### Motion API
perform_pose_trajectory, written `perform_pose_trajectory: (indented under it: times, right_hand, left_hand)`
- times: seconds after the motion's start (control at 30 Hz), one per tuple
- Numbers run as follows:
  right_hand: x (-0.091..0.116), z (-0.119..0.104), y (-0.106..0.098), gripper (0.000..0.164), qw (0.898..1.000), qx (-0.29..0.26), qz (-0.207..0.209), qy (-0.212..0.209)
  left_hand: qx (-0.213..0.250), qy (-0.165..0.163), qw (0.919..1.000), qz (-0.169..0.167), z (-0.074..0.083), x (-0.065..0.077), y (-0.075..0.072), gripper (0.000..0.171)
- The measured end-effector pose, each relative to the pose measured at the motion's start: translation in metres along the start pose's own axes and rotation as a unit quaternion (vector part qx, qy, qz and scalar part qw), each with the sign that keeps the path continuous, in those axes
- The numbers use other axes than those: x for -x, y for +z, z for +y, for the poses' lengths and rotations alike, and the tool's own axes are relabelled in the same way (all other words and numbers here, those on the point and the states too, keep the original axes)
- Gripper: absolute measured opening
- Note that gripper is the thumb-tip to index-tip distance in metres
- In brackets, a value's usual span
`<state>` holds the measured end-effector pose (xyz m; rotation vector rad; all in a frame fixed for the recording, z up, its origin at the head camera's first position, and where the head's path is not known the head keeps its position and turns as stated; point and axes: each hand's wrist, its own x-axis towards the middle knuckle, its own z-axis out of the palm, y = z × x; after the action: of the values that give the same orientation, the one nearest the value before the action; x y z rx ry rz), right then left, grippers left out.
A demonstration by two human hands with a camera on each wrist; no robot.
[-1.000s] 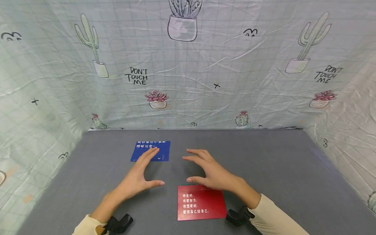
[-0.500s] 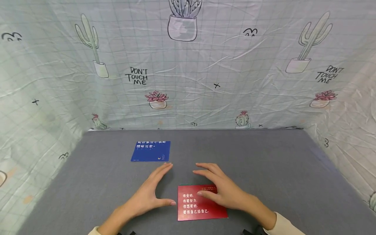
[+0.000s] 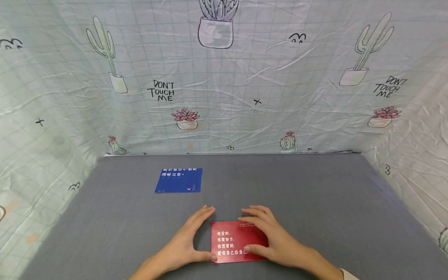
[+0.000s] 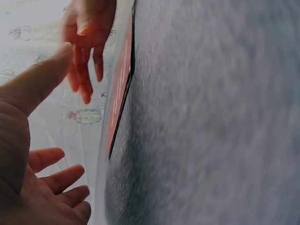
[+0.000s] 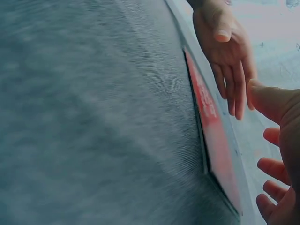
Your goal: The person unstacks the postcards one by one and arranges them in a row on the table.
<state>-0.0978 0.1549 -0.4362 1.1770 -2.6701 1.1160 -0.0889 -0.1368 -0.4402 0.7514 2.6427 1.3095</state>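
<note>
A red card (image 3: 227,233) with white Chinese writing lies flat on the grey table, with a thin dark edge along its side in the wrist views. My left hand (image 3: 185,243) is at its left side, thumb tip overlapping the lower left corner in the head view. Over the card's right part is my right hand (image 3: 280,241), hiding its right edge. Both hands have fingers spread and thumbs apart, palms facing each other. In the left wrist view, the hands hover to the side of the red card (image 4: 119,93), holding nothing; the right wrist view shows the same.
A blue card (image 3: 180,182) with white writing and a small moon lies farther back on the left of the grey table (image 3: 297,186). Cloth printed with cacti (image 3: 288,142) hangs behind the table and along both sides.
Both hands have moved toward the near edge and down to the red card; the left hand, over the blue card earlier, has left it uncovered. Both cards stay in place.
</note>
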Motion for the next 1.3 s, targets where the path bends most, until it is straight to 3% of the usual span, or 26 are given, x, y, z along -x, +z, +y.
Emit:
perform_pose_trajectory:
  times: [0.2,0.43,0.6,0.93,1.3]
  right_hand:
    - [0.009,0.002,0.004,0.056,1.000,0.001,0.013,-0.010]
    - [0.015,0.009,0.004,0.057,1.000,0.010,0.025,-0.014]
    - [0.021,0.011,0.002,0.061,1.000,0.010,0.014,0.006]
    - [0.025,0.017,0.000,0.069,0.999,0.029,-0.005,-0.011]
    - [0.026,0.017,-0.004,0.077,0.999,0.028,-0.044,-0.014]
  left_hand:
    - [0.009,0.004,0.9999,-0.013,-0.002,0.002,0.005,0.099]
    - [0.023,-0.019,0.9989,-0.035,-0.006,0.003,0.010,0.098]
    - [0.007,-0.018,0.9989,-0.043,-0.007,0.003,0.013,0.099]
    - [-0.046,0.017,0.9983,-0.032,-0.010,0.003,0.017,0.099]
    - [-0.066,0.021,0.9973,-0.021,-0.010,0.004,0.020,0.096]
